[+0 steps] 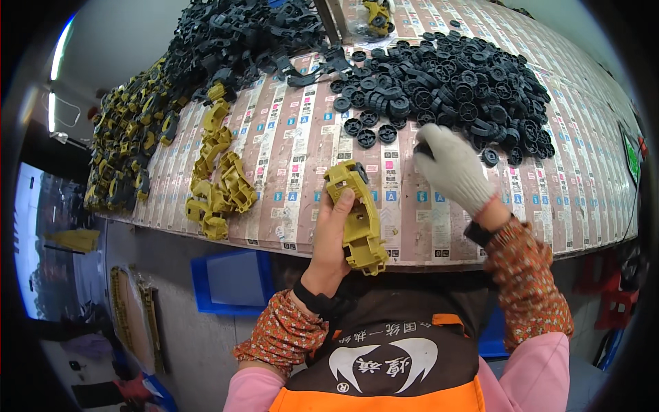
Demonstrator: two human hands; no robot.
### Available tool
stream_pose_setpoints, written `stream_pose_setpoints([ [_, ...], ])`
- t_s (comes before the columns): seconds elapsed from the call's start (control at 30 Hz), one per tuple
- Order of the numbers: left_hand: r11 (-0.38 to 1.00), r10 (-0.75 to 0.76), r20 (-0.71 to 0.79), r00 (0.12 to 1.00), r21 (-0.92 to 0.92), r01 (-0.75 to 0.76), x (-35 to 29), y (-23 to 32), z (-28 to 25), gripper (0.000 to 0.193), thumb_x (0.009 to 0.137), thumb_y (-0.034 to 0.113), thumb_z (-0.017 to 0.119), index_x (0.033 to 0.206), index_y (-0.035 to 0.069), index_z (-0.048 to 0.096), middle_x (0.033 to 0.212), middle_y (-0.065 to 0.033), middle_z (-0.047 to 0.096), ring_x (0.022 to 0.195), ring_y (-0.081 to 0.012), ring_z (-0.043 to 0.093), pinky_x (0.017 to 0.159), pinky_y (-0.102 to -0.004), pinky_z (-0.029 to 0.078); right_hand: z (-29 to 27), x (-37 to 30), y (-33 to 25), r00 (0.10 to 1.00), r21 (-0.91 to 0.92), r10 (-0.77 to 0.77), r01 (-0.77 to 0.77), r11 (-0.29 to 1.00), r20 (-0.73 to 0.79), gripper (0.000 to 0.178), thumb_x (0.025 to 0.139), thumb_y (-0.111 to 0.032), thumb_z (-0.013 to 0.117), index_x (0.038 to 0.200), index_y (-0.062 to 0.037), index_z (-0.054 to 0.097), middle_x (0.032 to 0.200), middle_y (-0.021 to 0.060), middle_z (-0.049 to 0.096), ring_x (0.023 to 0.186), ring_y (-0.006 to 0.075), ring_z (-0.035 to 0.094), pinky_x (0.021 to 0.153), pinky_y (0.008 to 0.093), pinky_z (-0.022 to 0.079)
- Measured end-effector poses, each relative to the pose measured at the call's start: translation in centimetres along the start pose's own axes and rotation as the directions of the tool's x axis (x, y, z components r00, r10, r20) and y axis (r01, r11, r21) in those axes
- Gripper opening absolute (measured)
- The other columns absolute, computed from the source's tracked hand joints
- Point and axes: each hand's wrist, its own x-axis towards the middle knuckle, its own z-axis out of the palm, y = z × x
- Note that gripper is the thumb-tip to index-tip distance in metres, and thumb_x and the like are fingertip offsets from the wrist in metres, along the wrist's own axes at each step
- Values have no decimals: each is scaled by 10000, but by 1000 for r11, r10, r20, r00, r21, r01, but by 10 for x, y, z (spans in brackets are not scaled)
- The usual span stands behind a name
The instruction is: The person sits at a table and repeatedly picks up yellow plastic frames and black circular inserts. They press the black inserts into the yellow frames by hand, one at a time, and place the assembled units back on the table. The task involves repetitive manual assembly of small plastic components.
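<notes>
Two hands work over a table (549,206) papered with striped pinkish sheets carrying small blue and magenta label squares: the bare left hand (334,237) is closed around a yellow plastic chassis part (357,216) near the picture's centre. The gloved right hand (449,168), at 2 o'clock from it, curls its fingers onto a black wheel (422,147) at the edge of the black wheel heap (453,82). Loose yellow parts (216,178) lie at 9 o'clock, and a blue bin (230,281) sits under the table at 7 o'clock.

Long bench (302,137) covered in striped printed paper, grey concrete floor (192,343) below it, blue plastic bin (230,281) underneath near left, bright tube light (60,48) far left.
</notes>
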Motion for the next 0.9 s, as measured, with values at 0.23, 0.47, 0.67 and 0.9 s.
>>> stream_pose_setpoints([
  [0.23, 996, 76, -9, 997, -42, -77, 4, 3, 6, 381, 1103, 411, 616, 1301, 91, 559, 1008, -56, 684, 763, -170, 708, 653, -336, 621, -27, -87, -64, 863, 793, 9, -468, 391, 505, 378, 1022, -189, 640, 1335, 22, 637, 1114, 93, 712, 974, 128, 668, 864, 320, 570],
  [0.47, 990, 143, 51, 988, -9, -143, 0, 3, 11, 354, 1107, 359, 623, 1335, 101, 538, 1083, -58, 667, 874, -166, 716, 712, -329, 632, -19, -102, -72, 889, 818, 36, -436, 377, 457, 369, 1050, -176, 611, 1358, 27, 630, 1142, 82, 705, 989, 144, 685, 865, 306, 571],
  [0.67, 983, 183, 9, 983, 28, -183, -4, 2, 18, 364, 1103, 322, 638, 1366, 103, 515, 1126, -56, 667, 920, -161, 720, 753, -323, 640, -9, -106, -61, 818, 815, 45, -575, 69, 574, 378, 1078, -193, 595, 1383, 31, 598, 1167, 82, 700, 957, 124, 691, 816, 282, 597],
  [0.9, 940, 327, 12, 945, 98, -326, 0, -6, 12, 778, 1064, 96, 677, 1696, 125, 225, 1421, -75, 575, 1217, -173, 616, 1067, -342, 530, -21, -113, -82, 838, 784, 176, -545, 299, 516, 346, 1051, -109, 610, 1368, 28, 613, 1057, 112, 722, 776, 126, 693, 709, 298, 579],
])
